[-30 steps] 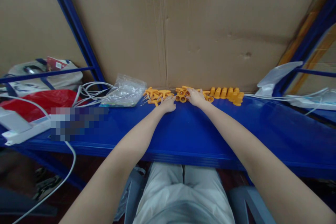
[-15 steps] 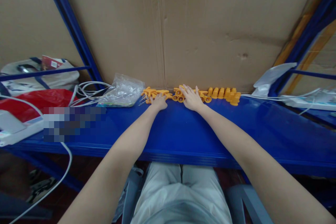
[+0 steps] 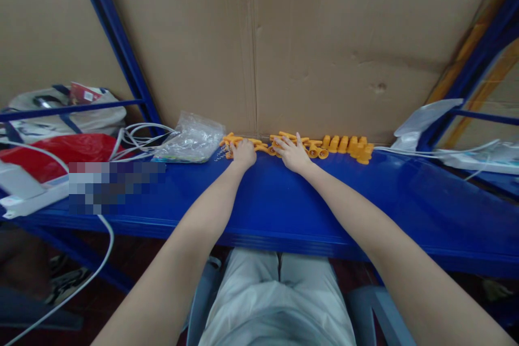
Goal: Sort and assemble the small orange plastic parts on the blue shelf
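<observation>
My left hand (image 3: 244, 154) rests at the back of the blue table, its fingers over the left end of a pile of yellow plastic parts (image 3: 259, 147). Small silver coiled pieces (image 3: 219, 152) lie just left of its fingertips. To the right, my right hand (image 3: 294, 155) is spread on more yellow parts, thumb apart from the fingers. Round yellow cups (image 3: 323, 153), open ends facing me, lie beside it. Farther right stand several yellow cup-shaped pieces (image 3: 343, 144) in rows. The hands cover part of the pile; neither visibly grips a piece.
Cardboard (image 3: 316, 48) rises behind the blue table (image 3: 284, 205). At left are a clear plastic bag (image 3: 197, 138), white cables (image 3: 140, 138), a red bag (image 3: 89, 148) and a white power strip (image 3: 36, 197). A translucent bag (image 3: 417, 124) and another power strip (image 3: 466, 158) lie at right.
My right hand has slid slightly left and toward me, uncovering more of the yellow cups. My left hand has shifted a little left over the pile, its fingers closer together.
</observation>
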`<state>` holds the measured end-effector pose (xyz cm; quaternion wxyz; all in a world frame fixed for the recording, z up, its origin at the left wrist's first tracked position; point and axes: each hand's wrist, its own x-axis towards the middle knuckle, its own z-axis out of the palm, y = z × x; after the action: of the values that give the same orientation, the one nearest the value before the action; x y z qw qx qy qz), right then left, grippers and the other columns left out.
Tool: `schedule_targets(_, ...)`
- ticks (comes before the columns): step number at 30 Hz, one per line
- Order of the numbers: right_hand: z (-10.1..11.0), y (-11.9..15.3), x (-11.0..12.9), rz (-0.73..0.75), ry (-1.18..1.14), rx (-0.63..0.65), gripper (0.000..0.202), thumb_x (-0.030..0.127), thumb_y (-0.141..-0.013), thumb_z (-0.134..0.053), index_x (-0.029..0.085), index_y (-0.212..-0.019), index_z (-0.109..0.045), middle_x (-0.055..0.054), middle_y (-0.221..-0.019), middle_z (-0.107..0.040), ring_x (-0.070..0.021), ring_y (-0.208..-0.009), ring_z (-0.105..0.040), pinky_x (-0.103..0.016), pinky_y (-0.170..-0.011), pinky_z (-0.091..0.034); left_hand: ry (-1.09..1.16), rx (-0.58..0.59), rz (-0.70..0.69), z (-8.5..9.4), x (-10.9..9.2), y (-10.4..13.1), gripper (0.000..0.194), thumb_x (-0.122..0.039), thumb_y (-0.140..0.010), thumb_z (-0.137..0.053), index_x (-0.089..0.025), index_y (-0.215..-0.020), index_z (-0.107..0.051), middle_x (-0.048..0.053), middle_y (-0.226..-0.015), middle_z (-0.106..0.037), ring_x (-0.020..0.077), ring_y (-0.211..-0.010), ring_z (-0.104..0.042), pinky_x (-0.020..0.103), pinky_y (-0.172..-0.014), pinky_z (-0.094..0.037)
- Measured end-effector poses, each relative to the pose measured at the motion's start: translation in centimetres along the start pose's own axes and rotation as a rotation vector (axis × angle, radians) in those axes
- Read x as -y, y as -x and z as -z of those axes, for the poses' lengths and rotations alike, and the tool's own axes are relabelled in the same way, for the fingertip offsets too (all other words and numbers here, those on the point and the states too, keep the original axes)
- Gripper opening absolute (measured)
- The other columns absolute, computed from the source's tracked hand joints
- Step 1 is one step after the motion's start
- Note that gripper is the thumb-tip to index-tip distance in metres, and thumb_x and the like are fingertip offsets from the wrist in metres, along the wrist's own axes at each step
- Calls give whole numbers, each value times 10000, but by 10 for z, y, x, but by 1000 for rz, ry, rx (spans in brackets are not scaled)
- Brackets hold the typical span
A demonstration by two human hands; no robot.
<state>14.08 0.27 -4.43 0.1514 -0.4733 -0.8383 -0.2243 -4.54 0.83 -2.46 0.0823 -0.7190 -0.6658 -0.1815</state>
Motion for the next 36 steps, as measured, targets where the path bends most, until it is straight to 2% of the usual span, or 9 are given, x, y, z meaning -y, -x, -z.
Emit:
schedule_targets(4, 2, -1, 1, 5, 14, 29, 562, 78, -973, -356, 212, -1446, -628, -118, -1613, -470, -316, -1528, -376, -752, -1231, -153, 24, -37, 40, 9, -3, 0, 390, -193, -975, -421, -126, -1262, -677, 194, -1304, -705, 326, -1256, -640, 478, -1105, -458)
schedule_targets(6, 2, -1, 1, 9, 9, 19, 565, 74, -971, -356, 221, -1442, -632, -115, -1612, -470, -319, -1522, -386, -764, -1223, -162, 39, -48, 62, 14, -5, 1, 348, -249, -981, -463, -151, -1227, -690, 175, -1221, -745, 326, -1199, -674, 436, -1034, -502)
schedule_targets(10, 0, 0, 1, 7, 5, -7, 570, 72, -972, -367, 261, -1439, -635, -92, -1597, -497, -312, -1513, -404, -761, -1223, -174, 107, -94, 56, 18, -8, 0, 263, -260, -947, -558, -229, -1163, -704, 107, -1159, -772, 297, -1163, -693, 384, -988, -517)
schedule_targets(16, 1, 0, 3, 0, -3, -4, 583, 66, -976, -350, 268, -1447, -627, -89, -1594, -502, -302, -1510, -410, -749, -1232, -172, 307, -199, 30, 18, -9, -4, 143, -276, -936, -588, -206, -996, -697, 72, -1021, -776, 222, -1014, -711, 288, -867, -523)
schedule_targets(21, 5, -1, 5, -20, -2, 48, 563, 68, -987, -324, 179, -1452, -620, -134, -1607, -474, -299, -1526, -384, -711, -1256, -145, 385, -278, -10, 17, -11, -6, 213, -285, -979, -510, -184, -992, -697, 66, -952, -766, 196, -929, -700, 275, -826, -511)
schedule_targets(26, 5, 0, 5, -12, -29, 34, 578, 67, -974, -325, 197, -1460, -609, -129, -1606, -477, -300, -1516, -398, -723, -1245, -148, 251, -141, -53, 11, -10, -7, 223, -324, -951, -559, -195, -956, -740, 90, -1005, -784, 234, -999, -713, 281, -846, -519)
schedule_targets(30, 8, 3, -3, 4, -66, -13, 561, 124, -993, -336, 165, -1517, -535, -137, -1618, -462, -281, -1515, -401, -668, -1265, -142, 135, 48, -142, 4, -6, -9, 231, -373, -914, -608, -199, -914, -759, 81, -964, -795, 246, -971, -732, 266, -812, -524)
schedule_targets(33, 14, 6, -17, -106, -66, -107, 543, 182, -1018, -321, 136, -1528, -503, -159, -1640, -424, -276, -1512, -404, -627, -1272, -154, 94, 187, -240, 1, -4, -9, 211, -382, -871, -651, -208, -873, -772, 45, -867, -787, 232, -906, -731, 265, -796, -527)
schedule_targets(36, 18, 13, -40, -279, -49, -219, 541, 202, -1022, -296, 110, -1515, -499, -184, -1635, -423, -292, -1500, -411, -644, -1255, -168, 99, 243, -305, 1, -5, -8, 237, -402, -871, -647, -207, -846, -779, 38, -833, -776, 222, -867, -719, 273, -782, -526)
